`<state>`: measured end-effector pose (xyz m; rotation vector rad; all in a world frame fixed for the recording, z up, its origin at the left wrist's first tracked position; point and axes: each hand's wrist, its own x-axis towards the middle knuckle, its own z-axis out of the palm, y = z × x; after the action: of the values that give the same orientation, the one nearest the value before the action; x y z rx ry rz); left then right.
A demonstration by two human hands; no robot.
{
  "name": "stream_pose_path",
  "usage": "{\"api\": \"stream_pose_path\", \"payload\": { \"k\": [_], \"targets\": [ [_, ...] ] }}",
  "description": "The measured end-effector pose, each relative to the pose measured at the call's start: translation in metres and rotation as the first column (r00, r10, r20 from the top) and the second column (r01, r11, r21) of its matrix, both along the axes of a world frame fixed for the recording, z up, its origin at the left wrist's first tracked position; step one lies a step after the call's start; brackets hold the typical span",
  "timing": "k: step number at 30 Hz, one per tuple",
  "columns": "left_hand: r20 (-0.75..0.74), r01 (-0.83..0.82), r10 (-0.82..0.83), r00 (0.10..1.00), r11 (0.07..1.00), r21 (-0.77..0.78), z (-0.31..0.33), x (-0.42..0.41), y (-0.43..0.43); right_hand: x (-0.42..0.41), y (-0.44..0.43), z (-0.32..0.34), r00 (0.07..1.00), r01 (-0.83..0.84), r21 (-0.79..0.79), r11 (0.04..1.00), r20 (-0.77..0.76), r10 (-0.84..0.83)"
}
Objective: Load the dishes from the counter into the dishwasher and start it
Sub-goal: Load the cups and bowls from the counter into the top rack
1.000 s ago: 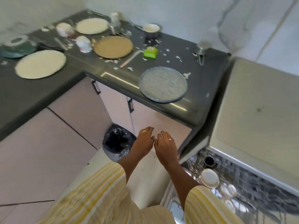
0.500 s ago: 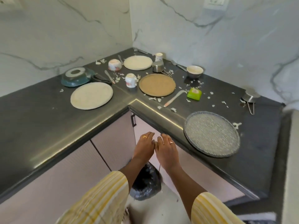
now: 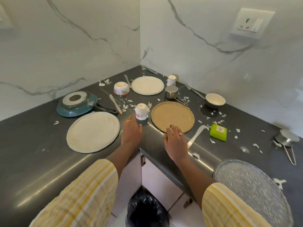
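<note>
Brown plate (image 3: 172, 116) and upturned cup (image 3: 141, 113) sit mid-frame on the counter (image 3: 32, 145), awaiting pickup. Left hand (image 3: 132, 132), fingers loose, hovers beside the cup; right hand (image 3: 176, 141), fingers relaxed, touches the plate's near rim. Next, likely: grip and lift.

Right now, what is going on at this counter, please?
A person stands at the corner of the counter. The left hand is stretched out to the upturned cup, and the right hand has its fingertips at the near rim of the brown plate. Neither dish is lifted yet. A white plate, a blue pan and cutlery lie nearby.
</note>
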<state>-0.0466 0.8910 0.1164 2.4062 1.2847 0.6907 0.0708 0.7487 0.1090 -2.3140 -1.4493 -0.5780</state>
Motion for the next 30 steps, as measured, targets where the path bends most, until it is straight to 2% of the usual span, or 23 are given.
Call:
{"api": "stream_pose_path", "payload": {
  "k": [3, 5, 9, 16, 19, 22, 25, 30],
  "targets": [
    [0.04, -0.09, 0.094, 0.995, 0.991, -0.097, 0.008, 0.032, 0.042, 0.046, 0.048, 0.011, 1.0, 0.016, -0.056, 0.998, -0.021, -0.017],
    [-0.023, -0.109, 0.106, 0.994, 0.969, -0.22, 0.009, 0.053, 0.063, 0.077, 0.079, 0.015, 0.996, 0.018, -0.073, 0.997, -0.084, -0.024],
    [-0.09, -0.095, 0.066, 0.994, 0.918, -0.384, -0.007, 0.09, 0.088, 0.141, 0.137, 0.023, 0.994, 0.015, -0.085, 0.996, -0.104, -0.023],
    [-0.012, -0.086, 0.087, 0.996, 0.948, -0.306, -0.021, 0.112, 0.119, 0.227, 0.22, 0.034, 0.99, 0.071, -0.062, 0.996, -0.119, -0.078],
    [-0.014, -0.102, 0.103, 0.995, 0.956, -0.276, -0.02, 0.115, 0.133, 0.251, 0.247, 0.031, 0.964, 0.126, -0.08, 0.989, -0.227, -0.141],
    [0.018, -0.103, 0.112, 0.994, 0.958, -0.269, -0.022, 0.118, 0.142, 0.269, 0.268, 0.023, 0.873, 0.208, -0.123, 0.97, -0.424, -0.241],
    [0.01, -0.108, 0.113, 0.993, 0.964, -0.245, -0.026, 0.119, 0.146, 0.284, 0.29, 0.018, 0.774, 0.188, -0.139, 0.972, -0.588, -0.234],
    [0.018, -0.132, 0.138, 0.99, 0.969, -0.208, -0.032, 0.119, 0.147, 0.301, 0.325, 0.015, 0.663, 0.121, -0.178, 0.977, -0.717, -0.213]
  ]
}}
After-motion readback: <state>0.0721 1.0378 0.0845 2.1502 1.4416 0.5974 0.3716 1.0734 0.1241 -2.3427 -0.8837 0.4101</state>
